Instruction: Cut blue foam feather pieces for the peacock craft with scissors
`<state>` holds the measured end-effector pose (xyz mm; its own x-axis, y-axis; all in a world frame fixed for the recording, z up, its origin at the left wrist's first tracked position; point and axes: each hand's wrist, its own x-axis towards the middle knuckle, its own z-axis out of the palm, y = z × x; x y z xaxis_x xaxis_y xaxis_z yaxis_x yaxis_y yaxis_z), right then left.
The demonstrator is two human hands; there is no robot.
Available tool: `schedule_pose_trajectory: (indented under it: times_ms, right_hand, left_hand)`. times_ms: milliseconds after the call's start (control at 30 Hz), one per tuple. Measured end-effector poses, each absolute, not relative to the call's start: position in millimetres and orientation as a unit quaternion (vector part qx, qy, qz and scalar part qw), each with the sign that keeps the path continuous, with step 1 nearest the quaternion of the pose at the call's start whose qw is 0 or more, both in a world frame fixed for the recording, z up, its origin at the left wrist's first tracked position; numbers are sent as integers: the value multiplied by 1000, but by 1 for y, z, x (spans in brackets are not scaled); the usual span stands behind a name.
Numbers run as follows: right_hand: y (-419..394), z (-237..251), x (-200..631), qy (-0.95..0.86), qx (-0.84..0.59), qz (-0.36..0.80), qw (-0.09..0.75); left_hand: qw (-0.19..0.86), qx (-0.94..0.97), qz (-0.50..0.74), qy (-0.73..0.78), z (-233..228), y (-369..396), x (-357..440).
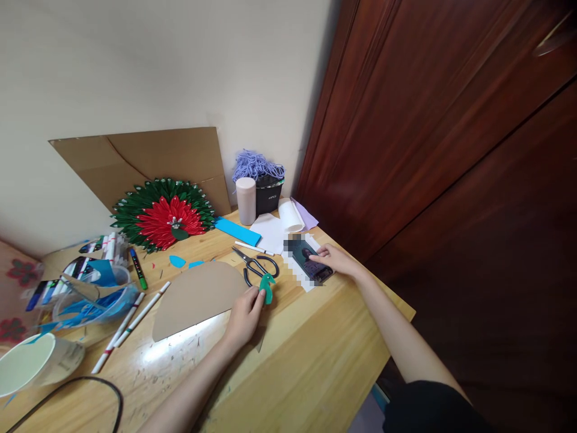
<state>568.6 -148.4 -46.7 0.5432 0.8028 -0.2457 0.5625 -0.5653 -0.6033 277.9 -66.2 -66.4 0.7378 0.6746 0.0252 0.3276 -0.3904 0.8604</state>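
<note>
At the far left edge of the wooden tabletop (pixel 315 361) a white paper cup (pixel 27 367) is seen lying on its side, with a clear plastic tub of blue scraps (pixel 90 300) just behind it and two white paper sticks with red bands (pixel 130 322) slanting beside it. Further back, a round red-and-green folded-paper rosette (pixel 164 213) is leaned against a brown cardboard sheet (pixel 148 159) at the wall. A half-round piece of brown cardboard (pixel 198 294) is laid flat near the middle, its straight edge turned toward the person. The left hand (pixel 246 313) is rested at the right end of that piece, and a small teal paper cutout (pixel 267 287) is pinched between its thumb and fingertips; the cutout is held upright-ish, long axis pointing away from the person, just in front of the black-handled scissors (pixel 256 266). The scissors lie between the two hands, blades pointing back and left, nearer to the left hand. To the right, the right hand (pixel 336 260) is laid flat with fingers extended on a dark smartphone (pixel 310 260), not gripping it; the phone lies diagonally, near the tabletop's right edge. The two hands are held well apart. Bare wood is left open in front of both hands, while the right edge drops off close beside the right forearm.
</note>
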Motion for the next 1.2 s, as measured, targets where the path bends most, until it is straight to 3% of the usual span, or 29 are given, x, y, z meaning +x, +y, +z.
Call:
schedule_pose_trajectory:
  times_ms: [300, 1200]
  right_hand:
    - [-137, -25, 600, -426, -787, 427, 132]
    - [-137, -35, 605, -422, -799, 411, 121]
  left_hand:
    - [462, 807, 213, 299, -66, -67, 278]
    - [450, 811, 217, 303, -65, -67, 278]
